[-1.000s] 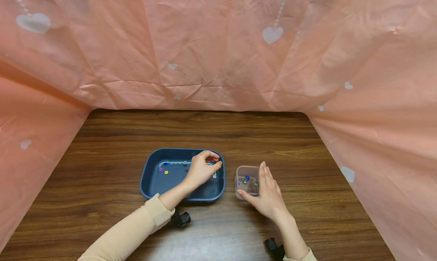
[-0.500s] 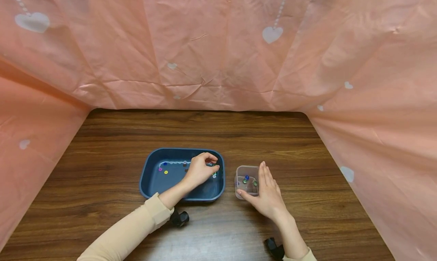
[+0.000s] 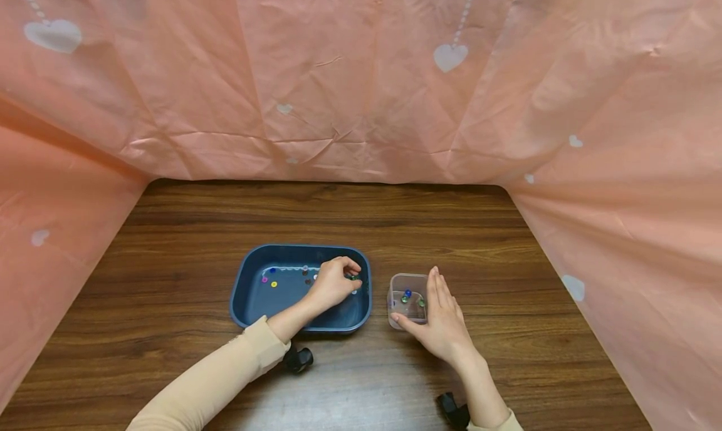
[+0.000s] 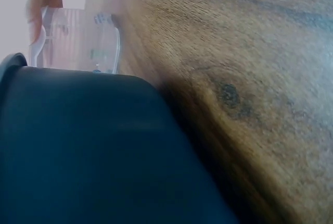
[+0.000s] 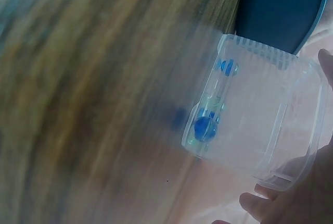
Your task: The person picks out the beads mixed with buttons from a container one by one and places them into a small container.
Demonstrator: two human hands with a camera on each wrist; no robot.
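Observation:
In the head view my left hand [image 3: 334,282] reaches into the right end of a dark blue tray [image 3: 244,312]. Its thumb and forefinger curve apart from each other, with small greenish marbles [image 3: 353,277] showing between them. No firm hold on one is visible. My right hand [image 3: 448,331] rests against a small clear plastic box [image 3: 398,279], straight fingers along its right side and thumb across the near side. Blue and green marbles lie in the box, among them a blue marble [image 5: 205,128] in the right wrist view. The left hand's fingers are out of its own wrist view.
Small round pieces lie on the tray floor, including a yellow one [image 3: 274,284], a pink one [image 3: 264,280] and brown ones by the left hand. The wooden table [image 3: 507,255] is bordered by a pink curtain [image 3: 361,136] at the back and sides.
My left hand has sunk slightly lower in the tray, towards the greenish marbles, and its thumb and forefinger have shifted down and left. My right hand and the box stay still.

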